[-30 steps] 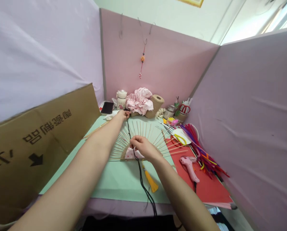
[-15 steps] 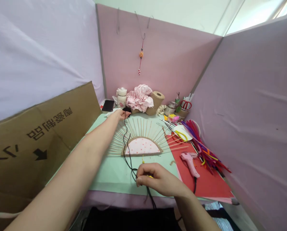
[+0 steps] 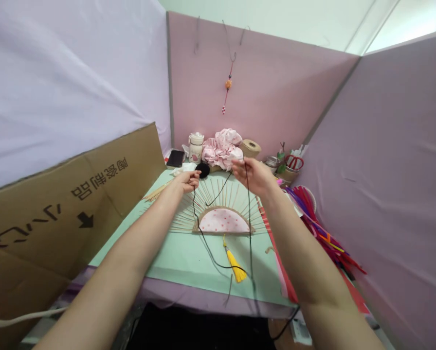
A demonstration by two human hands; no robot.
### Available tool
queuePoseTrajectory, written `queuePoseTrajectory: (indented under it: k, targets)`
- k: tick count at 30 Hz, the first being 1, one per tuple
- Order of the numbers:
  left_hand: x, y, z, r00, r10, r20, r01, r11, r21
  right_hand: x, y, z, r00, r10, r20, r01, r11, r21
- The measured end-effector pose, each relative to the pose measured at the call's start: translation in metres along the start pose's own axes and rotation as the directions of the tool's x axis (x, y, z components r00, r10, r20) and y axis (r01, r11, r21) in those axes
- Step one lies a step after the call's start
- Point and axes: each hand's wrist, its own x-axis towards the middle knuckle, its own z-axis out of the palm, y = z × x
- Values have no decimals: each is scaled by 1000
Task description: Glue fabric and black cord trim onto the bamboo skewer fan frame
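My left hand (image 3: pixel 189 182) is closed with the black cord (image 3: pixel 202 234) pinched in its fingertips, beside a round black bundle (image 3: pixel 203 170). My right hand (image 3: pixel 253 174) is raised over the right side of the fan frame, and the same cord hangs from its fingers in a long loop down past the table's front edge. A short loose end slants down from this hand over the sticks. Below both hands lies the fan frame of thin spread sticks with a pink dotted half-round panel (image 3: pixel 224 220). A yellow tassel (image 3: pixel 236 265) hangs from the panel's lower edge.
A cardboard sheet (image 3: pixel 104 189) walls the left side. At the back stand a phone (image 3: pixel 175 158), a white bottle (image 3: pixel 196 147), crumpled pink cloth (image 3: pixel 223 148) and a ribbon roll (image 3: pixel 250 148). Coloured pipe cleaners (image 3: pixel 323 233) lie on the right, partly behind my right arm.
My right hand has risen from the table's front to the far right of the fan, drawing the cord up. The yellow tassel is now uncovered. The view has shifted slightly.
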Motion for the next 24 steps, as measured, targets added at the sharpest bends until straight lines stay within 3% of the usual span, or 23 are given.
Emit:
queuePoseTrajectory:
  k: [2,4,6,9,13,16,18,20,24]
  targets:
    - [-9,-7,0,999,29,26,-29,1000,11,32,-14,27,997,-77,-26,78,997,6]
    - [-17,-16,1,996,66,54,-67,998,19,49,-9,47,991,-135,19,136,991,-14]
    - [-27,-31,4,991,104,82,-106,994,28,52,14,56,997,-34,76,39,997,-67]
    - [-45,-62,7,984,127,122,-135,989,59,46,62,53,975,207,86,-193,970,-150]
    - [-57,-86,-2,961,28,275,-112,948,296,43,99,36,945,319,77,-306,941,-143]
    - [-45,-76,-12,970,-30,243,-53,943,330,46,96,22,960,268,76,-262,961,-84]
    - [-27,-66,-11,999,12,40,-19,980,198,45,86,14,971,226,81,-222,973,-59]
    - [-4,-62,-2,995,-88,-49,88,996,-2,40,76,8,975,195,104,-190,980,-53]
    - [39,-69,26,987,-161,-13,160,983,-93,20,63,1,977,137,164,-126,989,-76]
